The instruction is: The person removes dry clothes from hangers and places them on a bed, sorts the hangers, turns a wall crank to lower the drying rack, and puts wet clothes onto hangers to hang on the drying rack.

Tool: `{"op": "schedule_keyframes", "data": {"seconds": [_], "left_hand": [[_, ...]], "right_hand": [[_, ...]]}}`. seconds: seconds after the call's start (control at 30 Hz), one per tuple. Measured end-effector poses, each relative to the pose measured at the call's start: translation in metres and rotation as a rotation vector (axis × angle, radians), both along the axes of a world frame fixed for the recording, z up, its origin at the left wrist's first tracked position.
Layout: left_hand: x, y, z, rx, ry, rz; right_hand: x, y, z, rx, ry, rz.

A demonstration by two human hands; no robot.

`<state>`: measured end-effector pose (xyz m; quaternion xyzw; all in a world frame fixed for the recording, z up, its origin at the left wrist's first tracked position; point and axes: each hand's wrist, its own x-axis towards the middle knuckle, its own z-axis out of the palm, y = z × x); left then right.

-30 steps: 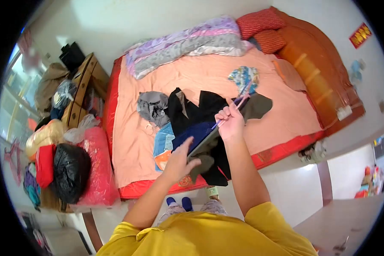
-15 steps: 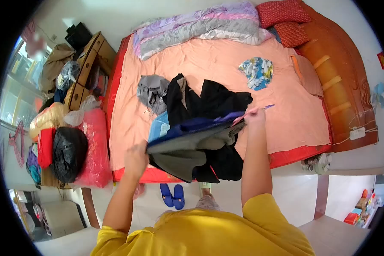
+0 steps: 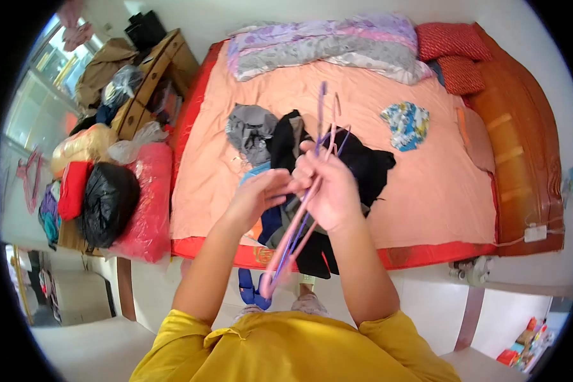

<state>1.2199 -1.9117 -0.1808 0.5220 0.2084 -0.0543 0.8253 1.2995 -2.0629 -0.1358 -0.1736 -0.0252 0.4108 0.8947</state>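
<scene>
My right hand (image 3: 330,184) is closed around several pink and purple hangers (image 3: 296,239), which hang slanted in front of me, their hooks pointing up. Beside it, my left hand (image 3: 261,194) has its fingers stretched toward the right hand, close to the hangers; I see nothing held in it. Beneath both hands, black clothes (image 3: 363,167) lie piled on the bed, with dark blue and grey-green cloth partly hidden. A grey garment (image 3: 251,134) lies to the left of the pile, and a blue floral cloth (image 3: 406,126) lies to the right.
A folded quilt (image 3: 328,48) lies along the bed's far side, with red pillows (image 3: 453,41) at the far right. Left of the bed are a wooden desk (image 3: 148,83), a black bag (image 3: 110,204) and a red bundle (image 3: 148,204). Blue slippers (image 3: 247,288) are on the floor.
The hangers have come free of the grey-green garment, which now lies on the bed. My left hand has let go of the cloth and moved right, beside my right hand.
</scene>
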Motion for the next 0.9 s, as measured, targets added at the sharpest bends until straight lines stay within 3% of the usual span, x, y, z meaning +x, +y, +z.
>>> {"op": "schedule_keyframes", "data": {"seconds": [0.07,0.13,0.2,0.3,0.37,0.53,0.67,0.73,0.9], "left_hand": [[-0.053,0.012,0.037,-0.084,-0.065,-0.082],[-0.109,0.019,0.053,-0.010,-0.139,-0.115],[-0.164,0.027,0.068,0.161,-0.047,-0.074],[-0.237,0.054,0.056,-0.035,-0.064,0.201],[-0.291,0.076,0.049,-0.068,-0.035,0.454],[-0.476,0.134,0.046,-0.127,-0.084,0.681],[-0.638,0.178,0.029,-0.012,-0.052,0.975],[-0.708,0.197,0.038,0.186,0.062,1.193],[-0.868,0.261,0.039,0.334,0.197,1.354]], "right_hand": [[-0.023,0.032,-0.013,-0.092,-0.062,0.069],[-0.059,0.066,-0.009,-0.136,-0.061,0.108],[-0.102,0.104,-0.004,-0.076,-0.165,0.150],[-0.170,0.163,-0.006,-0.086,-0.293,0.308],[-0.221,0.205,-0.010,-0.301,-0.552,0.432],[-0.399,0.307,-0.015,-0.166,-0.692,0.784],[-0.598,0.383,-0.024,-0.242,-0.713,0.940],[-0.685,0.406,-0.013,-0.284,-0.739,1.085],[-0.850,0.484,-0.002,-0.293,-0.857,1.183]]}}
